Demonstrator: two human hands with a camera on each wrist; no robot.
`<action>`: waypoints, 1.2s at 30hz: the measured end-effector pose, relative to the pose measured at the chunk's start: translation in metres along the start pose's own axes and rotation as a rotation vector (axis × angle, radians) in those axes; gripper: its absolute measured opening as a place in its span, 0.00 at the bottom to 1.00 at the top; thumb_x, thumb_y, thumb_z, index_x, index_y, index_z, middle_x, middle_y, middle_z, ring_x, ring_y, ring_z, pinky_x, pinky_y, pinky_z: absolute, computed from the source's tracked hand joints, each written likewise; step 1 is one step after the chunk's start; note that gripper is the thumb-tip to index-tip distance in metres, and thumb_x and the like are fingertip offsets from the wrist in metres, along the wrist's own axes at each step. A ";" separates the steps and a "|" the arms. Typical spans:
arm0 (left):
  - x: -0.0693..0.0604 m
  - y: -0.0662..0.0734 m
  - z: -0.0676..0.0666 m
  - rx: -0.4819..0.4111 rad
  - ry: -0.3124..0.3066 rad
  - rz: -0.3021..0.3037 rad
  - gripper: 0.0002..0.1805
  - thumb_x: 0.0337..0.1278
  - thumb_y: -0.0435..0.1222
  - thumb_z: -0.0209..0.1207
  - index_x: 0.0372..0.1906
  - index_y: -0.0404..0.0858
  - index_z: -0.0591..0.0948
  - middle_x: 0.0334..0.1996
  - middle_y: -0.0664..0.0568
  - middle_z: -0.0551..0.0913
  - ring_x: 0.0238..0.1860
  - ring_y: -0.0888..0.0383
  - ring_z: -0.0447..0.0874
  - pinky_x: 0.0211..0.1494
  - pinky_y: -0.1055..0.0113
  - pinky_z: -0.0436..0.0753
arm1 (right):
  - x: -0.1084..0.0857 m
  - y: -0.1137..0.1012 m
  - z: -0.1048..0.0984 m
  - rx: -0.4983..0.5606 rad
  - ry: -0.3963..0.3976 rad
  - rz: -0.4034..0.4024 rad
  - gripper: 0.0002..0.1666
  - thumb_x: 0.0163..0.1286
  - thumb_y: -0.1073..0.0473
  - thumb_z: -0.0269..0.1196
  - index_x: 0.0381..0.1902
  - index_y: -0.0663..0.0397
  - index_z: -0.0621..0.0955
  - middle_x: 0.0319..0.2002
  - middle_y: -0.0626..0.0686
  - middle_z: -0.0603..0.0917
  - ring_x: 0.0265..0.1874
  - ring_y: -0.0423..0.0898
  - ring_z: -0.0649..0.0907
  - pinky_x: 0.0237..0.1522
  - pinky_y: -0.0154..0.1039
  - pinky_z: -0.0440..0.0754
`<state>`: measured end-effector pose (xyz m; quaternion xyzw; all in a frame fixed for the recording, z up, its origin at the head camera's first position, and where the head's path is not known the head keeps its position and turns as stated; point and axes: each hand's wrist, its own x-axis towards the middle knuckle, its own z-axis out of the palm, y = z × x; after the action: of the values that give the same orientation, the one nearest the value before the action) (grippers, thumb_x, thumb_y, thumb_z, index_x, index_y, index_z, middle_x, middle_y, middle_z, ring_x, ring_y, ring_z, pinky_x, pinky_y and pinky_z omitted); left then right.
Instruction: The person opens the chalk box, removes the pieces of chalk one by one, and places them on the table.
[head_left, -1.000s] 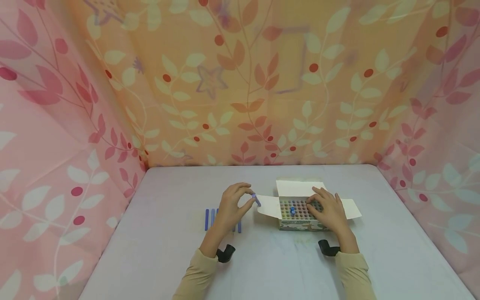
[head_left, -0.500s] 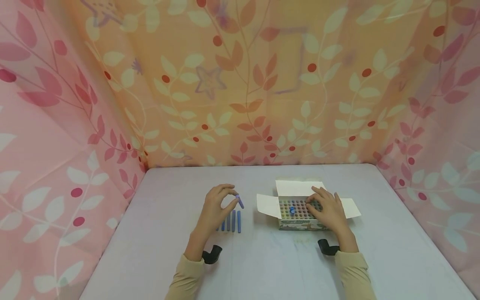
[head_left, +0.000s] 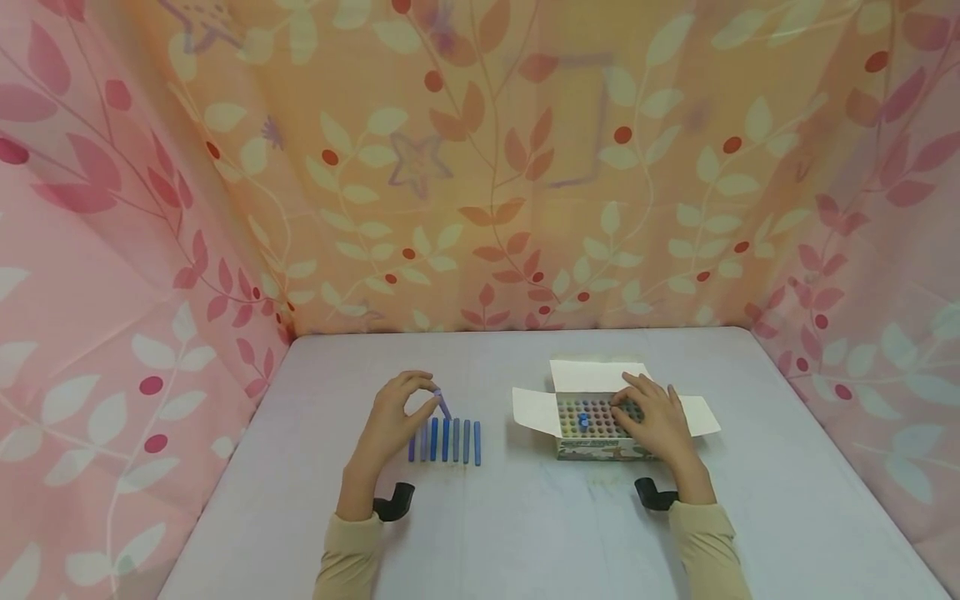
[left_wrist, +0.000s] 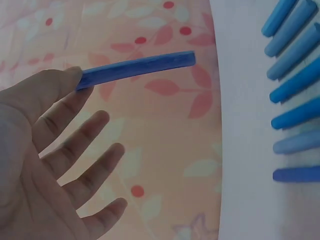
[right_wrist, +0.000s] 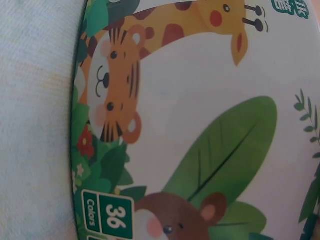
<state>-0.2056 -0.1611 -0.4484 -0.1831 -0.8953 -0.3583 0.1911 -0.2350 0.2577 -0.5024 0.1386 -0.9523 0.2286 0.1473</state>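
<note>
My left hand [head_left: 393, 425] pinches a blue stick of chalk [left_wrist: 140, 69] between thumb and index finger, the other fingers spread loosely. In the head view that stick slants just above a row of several blue and purple chalk sticks [head_left: 456, 442] lying side by side on the table. My right hand [head_left: 658, 421] lies over the right part of an open cardboard box [head_left: 600, 450], thumb and index tip close together at its holes. Whether they pinch anything is hidden. Rows of coloured chalk ends fill the box, and a blue piece [head_left: 583, 421] stands higher than the rest.
The box's white flaps [head_left: 536, 412] are folded out to the left, right and back. Cartoon animals and "36 Colors" are printed on its side [right_wrist: 200, 100]. A white table [head_left: 555, 533] lies below, with patterned curtains [head_left: 450, 167] around it.
My left hand has moved left, away from the box, carrying the chalk stick to the row and uncovering the sticks there. The right hand has stayed at the box.
</note>
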 end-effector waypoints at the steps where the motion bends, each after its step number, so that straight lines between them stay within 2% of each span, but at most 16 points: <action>1: -0.001 -0.002 -0.002 0.002 -0.007 -0.008 0.07 0.54 0.38 0.63 0.38 0.43 0.81 0.50 0.49 0.79 0.53 0.49 0.75 0.57 0.49 0.71 | 0.000 0.000 0.000 0.000 0.001 -0.002 0.06 0.58 0.52 0.66 0.30 0.40 0.78 0.63 0.58 0.69 0.65 0.63 0.62 0.63 0.68 0.43; 14: -0.014 -0.025 -0.027 0.098 -0.101 -0.133 0.07 0.53 0.39 0.63 0.36 0.41 0.81 0.47 0.48 0.80 0.52 0.47 0.76 0.57 0.49 0.72 | 0.000 0.000 0.000 0.004 -0.011 -0.001 0.06 0.60 0.50 0.65 0.31 0.40 0.78 0.64 0.58 0.69 0.65 0.62 0.61 0.64 0.68 0.42; 19: -0.020 -0.031 -0.035 0.123 -0.168 -0.217 0.06 0.53 0.39 0.63 0.35 0.42 0.81 0.45 0.47 0.80 0.52 0.46 0.76 0.57 0.47 0.71 | 0.000 0.000 0.000 0.005 -0.008 0.003 0.06 0.60 0.50 0.65 0.31 0.40 0.78 0.64 0.58 0.69 0.66 0.62 0.61 0.64 0.67 0.42; 24: -0.025 -0.033 -0.040 0.151 -0.265 -0.309 0.07 0.55 0.40 0.61 0.35 0.40 0.81 0.46 0.46 0.80 0.53 0.43 0.75 0.57 0.46 0.71 | 0.000 0.000 0.000 0.010 0.002 -0.007 0.06 0.59 0.51 0.65 0.31 0.41 0.78 0.64 0.58 0.69 0.66 0.62 0.61 0.64 0.68 0.42; 29: -0.027 -0.040 -0.037 0.172 -0.310 -0.353 0.08 0.55 0.40 0.60 0.34 0.40 0.81 0.47 0.44 0.79 0.52 0.41 0.75 0.54 0.44 0.72 | 0.000 0.000 0.000 0.009 0.009 -0.011 0.06 0.59 0.52 0.66 0.30 0.41 0.78 0.63 0.58 0.69 0.65 0.62 0.62 0.63 0.68 0.43; 36: -0.028 -0.056 -0.022 0.178 -0.277 -0.415 0.11 0.56 0.43 0.60 0.37 0.39 0.81 0.51 0.40 0.78 0.54 0.39 0.74 0.56 0.43 0.70 | 0.000 0.001 0.001 0.011 0.003 -0.006 0.06 0.59 0.51 0.66 0.31 0.40 0.78 0.63 0.58 0.69 0.65 0.62 0.61 0.64 0.68 0.42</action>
<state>-0.2029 -0.2204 -0.4787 -0.0253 -0.9593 -0.2811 0.0043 -0.2357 0.2580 -0.5038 0.1420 -0.9504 0.2334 0.1486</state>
